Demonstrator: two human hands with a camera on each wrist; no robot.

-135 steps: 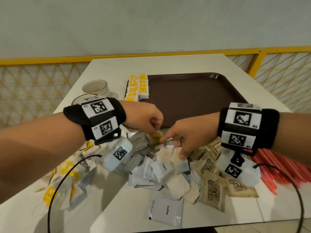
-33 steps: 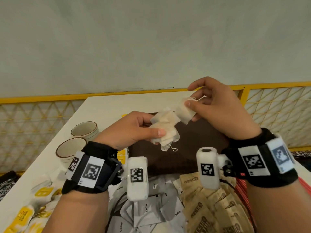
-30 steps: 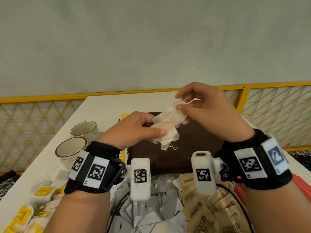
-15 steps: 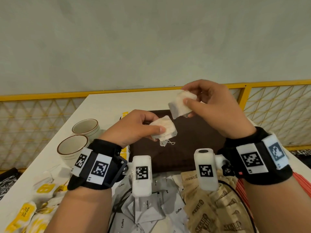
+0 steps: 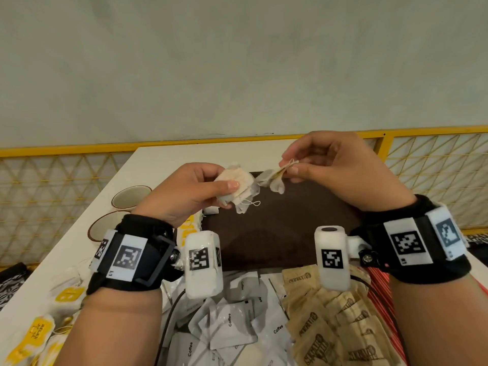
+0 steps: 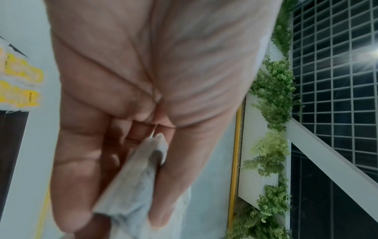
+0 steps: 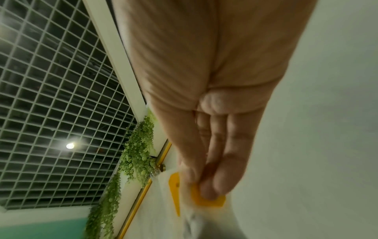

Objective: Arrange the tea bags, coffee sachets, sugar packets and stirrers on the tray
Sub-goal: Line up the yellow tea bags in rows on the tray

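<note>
Both hands are raised above the brown tray (image 5: 277,233). My left hand (image 5: 225,184) grips a small stack of pale tea bags (image 5: 236,180), thumb on top, a string loop hanging below. In the left wrist view the stack of tea bags (image 6: 135,186) sits between the thumb and fingers of my left hand (image 6: 118,221). My right hand (image 5: 289,166) pinches a single tea bag (image 5: 273,178) by its top edge, just right of the stack. The right wrist view shows this tea bag's yellow tag (image 7: 208,200) under the fingertips (image 7: 206,190).
White coffee sachets (image 5: 232,320) and brown sugar packets (image 5: 330,326) are heaped at the table's near edge. Red stirrers (image 5: 380,281) lie on the right. Yellow-tagged tea bags (image 5: 34,334) lie on the left and on the tray's left edge (image 5: 188,228). Two cups (image 5: 130,196) stand far left.
My right hand has turned its tea bag edge-on and lowered it closer to the stack in the left hand. The left hand has kept its hold.
</note>
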